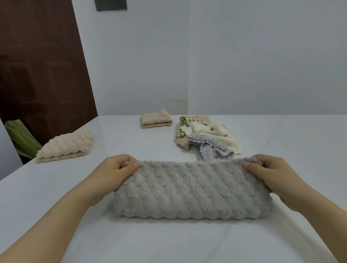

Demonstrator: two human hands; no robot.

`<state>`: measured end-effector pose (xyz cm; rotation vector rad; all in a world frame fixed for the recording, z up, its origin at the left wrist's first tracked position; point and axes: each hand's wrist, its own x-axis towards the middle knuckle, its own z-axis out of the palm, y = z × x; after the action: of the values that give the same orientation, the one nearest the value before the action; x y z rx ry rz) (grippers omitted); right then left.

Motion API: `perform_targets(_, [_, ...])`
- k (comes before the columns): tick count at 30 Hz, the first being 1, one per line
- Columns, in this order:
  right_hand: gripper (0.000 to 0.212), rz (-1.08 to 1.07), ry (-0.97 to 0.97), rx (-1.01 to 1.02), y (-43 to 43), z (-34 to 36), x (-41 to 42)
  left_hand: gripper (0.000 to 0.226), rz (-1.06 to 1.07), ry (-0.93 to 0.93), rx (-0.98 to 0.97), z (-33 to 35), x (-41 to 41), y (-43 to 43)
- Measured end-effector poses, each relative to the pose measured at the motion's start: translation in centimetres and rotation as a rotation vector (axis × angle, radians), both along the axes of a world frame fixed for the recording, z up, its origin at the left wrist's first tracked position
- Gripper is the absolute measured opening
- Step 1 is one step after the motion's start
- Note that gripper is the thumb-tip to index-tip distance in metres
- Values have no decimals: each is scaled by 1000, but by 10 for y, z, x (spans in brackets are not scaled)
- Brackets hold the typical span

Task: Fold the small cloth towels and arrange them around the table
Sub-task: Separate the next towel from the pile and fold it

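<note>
Grey towel (192, 190) folded in half on the white table (137, 251).
Left hand (110, 171) and right hand (271, 170) each pinch 1 far corner; 2 beige towels (64, 147) lie folded beyond.

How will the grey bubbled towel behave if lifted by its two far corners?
Probably floppy: the grey towel bends softly between the left hand and right hand pinching its far corners. Likely light for its size, being thick plush pile. Its bubbled surface should resist slipping from fingers.
</note>
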<state>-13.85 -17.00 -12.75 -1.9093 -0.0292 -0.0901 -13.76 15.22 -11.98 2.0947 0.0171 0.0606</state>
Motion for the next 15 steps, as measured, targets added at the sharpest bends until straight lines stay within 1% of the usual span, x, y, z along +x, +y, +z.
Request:
perform_targets(4, [20,-85,-53,-57,3,-4,26,17,103,-75,83,-7,32,-6])
perform_targets(8, [28,-166,-68,-188,3,-13,49,17,164,-108,202,-18,58,-16])
perform_targets(11, [26,-201,-79,-297,4,-20,61,16,203,-136,295,-27,67,-18])
perform_targets(15, [29,-264,-161,-447,4,-34,65,16,242,-209,374,-39,66,-19])
